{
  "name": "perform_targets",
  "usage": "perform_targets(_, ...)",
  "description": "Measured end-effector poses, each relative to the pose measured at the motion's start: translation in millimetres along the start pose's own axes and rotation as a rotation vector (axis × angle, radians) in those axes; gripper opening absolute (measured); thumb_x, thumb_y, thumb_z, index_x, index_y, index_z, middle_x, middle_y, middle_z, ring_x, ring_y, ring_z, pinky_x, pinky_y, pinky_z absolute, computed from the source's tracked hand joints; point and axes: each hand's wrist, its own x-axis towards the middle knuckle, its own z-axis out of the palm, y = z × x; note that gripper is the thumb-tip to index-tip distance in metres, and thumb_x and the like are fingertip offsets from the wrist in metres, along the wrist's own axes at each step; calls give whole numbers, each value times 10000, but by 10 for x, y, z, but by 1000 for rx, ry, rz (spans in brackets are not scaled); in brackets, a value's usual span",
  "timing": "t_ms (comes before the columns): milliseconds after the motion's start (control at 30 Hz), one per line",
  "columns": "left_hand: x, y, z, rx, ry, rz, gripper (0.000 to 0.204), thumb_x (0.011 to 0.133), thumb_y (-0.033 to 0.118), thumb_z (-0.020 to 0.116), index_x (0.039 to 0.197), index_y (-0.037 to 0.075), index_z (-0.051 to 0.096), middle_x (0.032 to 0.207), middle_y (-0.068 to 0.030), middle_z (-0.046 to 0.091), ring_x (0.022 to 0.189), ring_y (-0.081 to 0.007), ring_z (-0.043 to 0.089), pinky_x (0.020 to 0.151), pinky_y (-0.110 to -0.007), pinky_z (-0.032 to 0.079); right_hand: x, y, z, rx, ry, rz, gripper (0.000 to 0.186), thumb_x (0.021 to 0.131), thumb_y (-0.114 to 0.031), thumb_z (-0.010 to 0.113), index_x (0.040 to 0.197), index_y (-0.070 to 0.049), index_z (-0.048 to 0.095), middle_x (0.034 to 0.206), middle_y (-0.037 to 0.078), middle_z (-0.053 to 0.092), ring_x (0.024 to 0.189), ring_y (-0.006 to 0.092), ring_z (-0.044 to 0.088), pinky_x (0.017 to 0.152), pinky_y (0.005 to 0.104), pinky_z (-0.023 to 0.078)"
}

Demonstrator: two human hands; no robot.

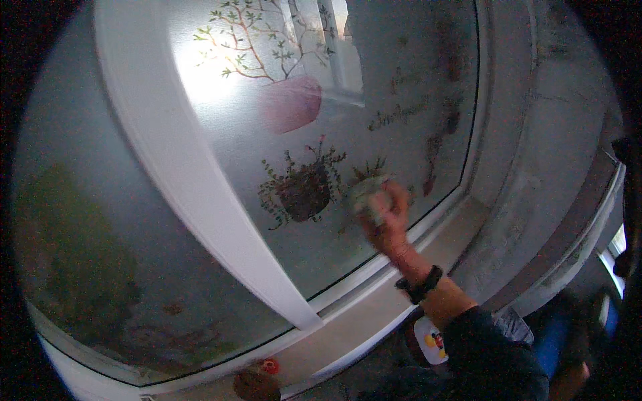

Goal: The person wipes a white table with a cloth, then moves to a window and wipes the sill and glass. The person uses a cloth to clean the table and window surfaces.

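Near the middle, my right hand is closed around a crumpled pale greenish cloth. It presses the cloth to the frosted window pane, over a printed plant picture. A dark band circles the wrist, below it a dark sleeve. Left of the hand, the glass bears a picture of a dark hanging pot with trailing leaves. Higher up is a picture of a pink pot with a branching plant. My left hand cannot be made out.
A white window bar divides the panes. Along the bottom runs a pale sill. Below it are a round brownish thing with a red part and a white thing with a colourful figure. A skin-coloured patch at lower right is unclear.
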Motion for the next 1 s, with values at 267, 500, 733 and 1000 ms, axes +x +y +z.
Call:
perform_targets(267, 192, -98, 52, -21, -26, -1, 365, 879, 484, 705, 874, 123, 754, 834, -96, 702, 760, -260, 663, 679, -433, 552, -96, 2317, -517, -444, 41, 415, 564, 917, -228, 646, 1428, -33, 506, 1429, 259, 472, 1328, 415, 448, 1116, 541, 382)
perform_targets(500, 192, -5, 121, 96, 191, 69, 415, 861, 476, 721, 808, 65, 705, 741, -121, 626, 696, -262, 606, 594, -421, 498, -314, 4024, -1002, -722, -84, 572, 562, 933, -227, 634, 1448, -61, 486, 1453, 245, 455, 1334, 425, 438, 1109, 532, 393)
perform_targets(733, 261, -153, 49, -269, 187, 110, 321, 852, 427, 744, 824, 109, 770, 808, -89, 722, 737, -256, 648, 637, -440, 529, -590, 3636, -778, -634, -28, 628, 560, 948, -225, 622, 1469, -88, 467, 1477, 230, 438, 1340, 436, 428, 1102, 523, 403)
perform_targets(1000, 90, -50, 58, -272, 60, -8, 423, 864, 485, 725, 805, 69, 771, 803, -102, 728, 774, -289, 666, 784, -486, 548, -1129, 441, 454, 399, 266, 729, 570, 914, -152, 639, 1453, -99, 461, 1486, 248, 389, 1330, 459, 412, 1101, 535, 400)
